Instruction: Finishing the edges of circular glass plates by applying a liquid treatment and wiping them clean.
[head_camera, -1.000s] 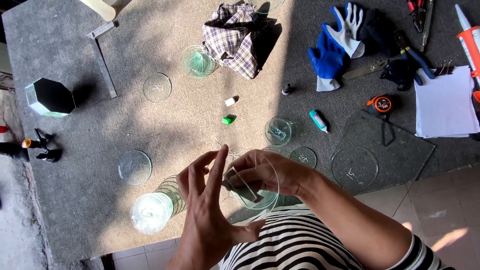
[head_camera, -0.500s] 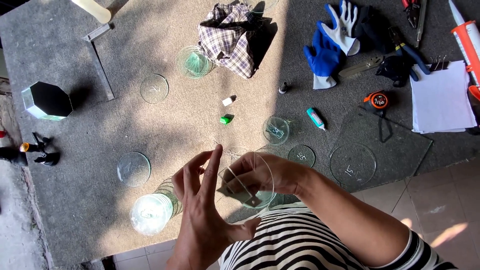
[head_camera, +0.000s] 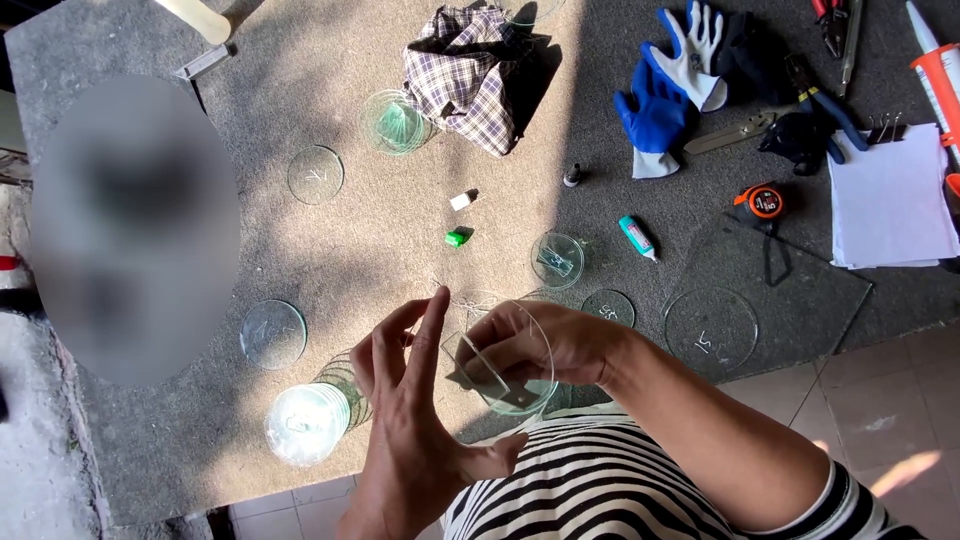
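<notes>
My right hand (head_camera: 545, 345) holds a clear round glass disc (head_camera: 520, 385) upright over the near edge of the grey stone table (head_camera: 300, 250). A small rectangular glass piece (head_camera: 478, 362) lies against the disc's face. My left hand (head_camera: 410, 410) is beside the disc with its fingers spread and its index finger raised. Its fingertips are at the disc's left rim and the small piece. Whether they press on the glass I cannot tell.
A stack of glass discs (head_camera: 305, 420) stands near the left hand, and single discs (head_camera: 272, 333) (head_camera: 315, 174) (head_camera: 710, 328) lie around it. Farther off are a plaid cloth (head_camera: 470, 75), blue gloves (head_camera: 665, 90), a tape measure (head_camera: 762, 200), a glue tube (head_camera: 636, 236), white paper (head_camera: 890, 200) and pliers (head_camera: 820, 100).
The disc has tilted a little in my right hand. My left fingers have curled closer to its rim, leaving the index finger up.
</notes>
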